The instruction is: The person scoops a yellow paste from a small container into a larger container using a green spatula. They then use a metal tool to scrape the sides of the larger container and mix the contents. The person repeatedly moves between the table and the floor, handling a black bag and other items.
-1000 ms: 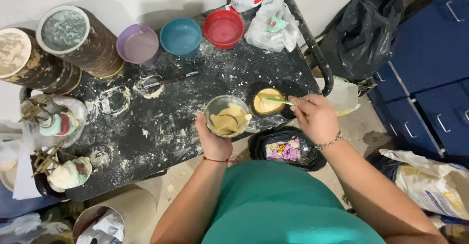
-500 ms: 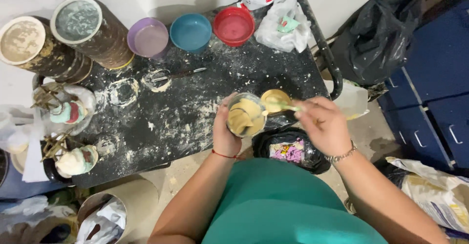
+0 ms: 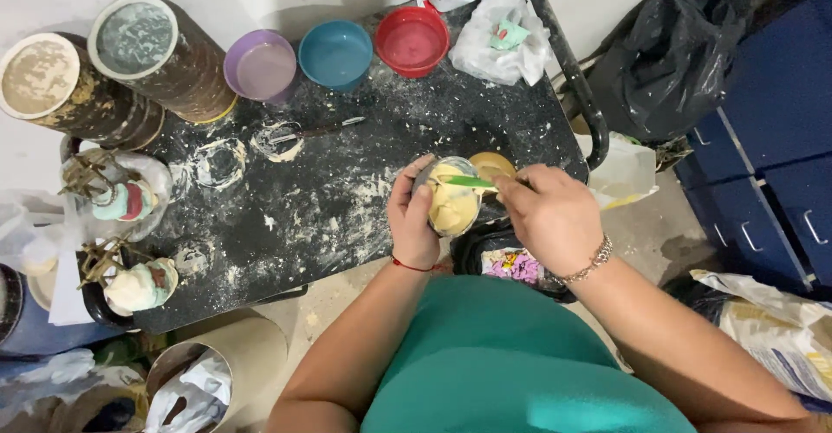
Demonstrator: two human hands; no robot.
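The left hand (image 3: 414, 216) is closed around a small clear cup (image 3: 451, 199) of pale yellow paste, fingers wrapped about its near-left side, and holds it just over the near edge of the black, powder-dusted bench (image 3: 347, 182). A red string bracelet sits at that wrist. The right hand (image 3: 550, 216) is closed too, gripping a thin green stick (image 3: 468, 182) whose tip lies across the mouth of the cup, in or just over the paste. A metal chain bracelet circles the right wrist.

Just beyond the right hand's fingers, touching or nearly touching the cup, sits a second small container (image 3: 491, 165) filled with darker yellow paste. Directly below both hands, off the bench edge, is a black tray (image 3: 511, 264) with a colourful picture in it.

Farther out from the hands, along the bench's far edge, stand three bowls: purple (image 3: 260, 66), blue (image 3: 335, 53) and red (image 3: 412, 41). Right of the red one lies a crumpled white plastic bag (image 3: 498, 39). Well to the left of the left hand stand two tall cylinders (image 3: 104, 73) with caked tops, and nearer the person on that side, two small figurines (image 3: 126, 242) with stick frames. Between the cylinders and the left hand, round powder rings mark the bench top.
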